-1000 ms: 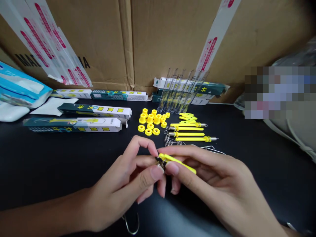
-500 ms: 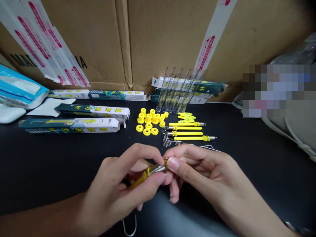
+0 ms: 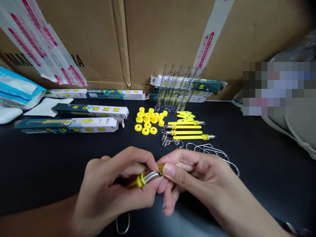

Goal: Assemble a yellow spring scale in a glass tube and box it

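Your left hand (image 3: 106,191) was curled shut round the rod (image 3: 140,180) and spring (image 3: 150,177); your right hand (image 3: 209,181) pinched the yellow tab (image 3: 160,168) closely at the spring's end.

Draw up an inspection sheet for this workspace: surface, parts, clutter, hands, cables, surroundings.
Surface: black tabletop, matte, with a few pale specks.
Parts: yellow caps and rings grouped mid-table; yellow rods, some fitted with springs, beside them; clear tubes standing behind; metal hooks overlapping beyond the right hand.
Clutter: printed cartons and a blue pack toward the left; more cartons behind the tubes.
Left hand: holds a yellow piece with a metal spring.
Right hand: pinches a small yellow part at the spring's end.
Cables: nothing seen.
Surroundings: taped cardboard behind; right side partly pixelated.
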`<state>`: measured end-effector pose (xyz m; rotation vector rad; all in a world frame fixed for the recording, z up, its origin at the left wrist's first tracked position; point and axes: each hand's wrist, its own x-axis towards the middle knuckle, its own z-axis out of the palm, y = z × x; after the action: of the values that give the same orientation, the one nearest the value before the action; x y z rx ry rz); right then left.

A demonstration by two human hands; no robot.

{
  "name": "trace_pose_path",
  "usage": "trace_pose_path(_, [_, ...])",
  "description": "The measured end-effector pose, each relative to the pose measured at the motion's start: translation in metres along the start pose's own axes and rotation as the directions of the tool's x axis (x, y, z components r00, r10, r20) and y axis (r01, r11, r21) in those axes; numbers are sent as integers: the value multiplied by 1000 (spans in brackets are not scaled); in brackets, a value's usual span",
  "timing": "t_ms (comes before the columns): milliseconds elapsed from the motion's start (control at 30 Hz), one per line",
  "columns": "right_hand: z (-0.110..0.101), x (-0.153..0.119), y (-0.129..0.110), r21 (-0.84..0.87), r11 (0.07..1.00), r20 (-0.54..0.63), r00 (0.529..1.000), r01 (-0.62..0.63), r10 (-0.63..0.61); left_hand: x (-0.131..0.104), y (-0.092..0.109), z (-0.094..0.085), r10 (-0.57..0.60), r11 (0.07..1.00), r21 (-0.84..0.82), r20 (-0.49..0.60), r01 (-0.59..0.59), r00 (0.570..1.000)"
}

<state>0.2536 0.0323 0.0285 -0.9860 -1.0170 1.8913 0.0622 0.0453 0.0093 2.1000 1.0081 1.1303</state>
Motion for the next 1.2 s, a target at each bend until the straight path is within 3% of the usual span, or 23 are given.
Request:
trace_pose_path(100, [0, -4, -1, -35, 999, 0, 1000, -8, 8, -2, -1, -2, 32, 995, 92, -7, -31, 999])
trace_pose_path(267, [-2, -6, -2, 8, 1000, -51, 998, 25, -25, -1, -2, -2, 45, 965, 261, -116, -13, 992])
trace_pose_path(467, [-6, 2, 1, -14, 998, -15, 998, 60, -60, 3, -4, -3, 62, 982, 181, -75, -47, 995])
trace_pose_path(567, [-6, 0, 0, -236, 960, -56, 985, 149, -166, 5, -3, -5, 35, 990, 135, -49, -28, 998])
trace_pose_path(633, [-6, -3, -1, -516, 799, -25, 927, 308, -373, 6, -3, -7, 28, 992, 120, -23, -25, 999])
trace_pose_path(733, [-7, -7, 1, -766, 373, 201, 747, 523, -634, 6, -1, -7, 38, 996, 78, 11, -39, 999])
trace_pose_path(767, [-8, -8, 2, -784, 287, 250, 703, 550, -666, 6, -1, -7, 48, 997, 56, 19, -49, 999])
trace_pose_path(833, [-7, -7, 3, -800, 234, 259, 670, 552, -696, 6, 0, -7, 74, 997, 26, 31, -74, 997])
trace_pose_path(933, [-5, -6, 1, -807, 328, 179, 733, 491, -656, 5, 0, -7, 86, 996, 21, 42, -87, 995])
trace_pose_path(1100, [-1, -7, -3, -681, 672, -22, 908, 292, -417, 3, -1, -6, 40, 999, 11, 73, -41, 997])
trace_pose_path(1200, [-1, -7, -4, -553, 806, -61, 955, 211, -292, 3, -2, -4, 24, 1000, 6, 45, -24, 999])
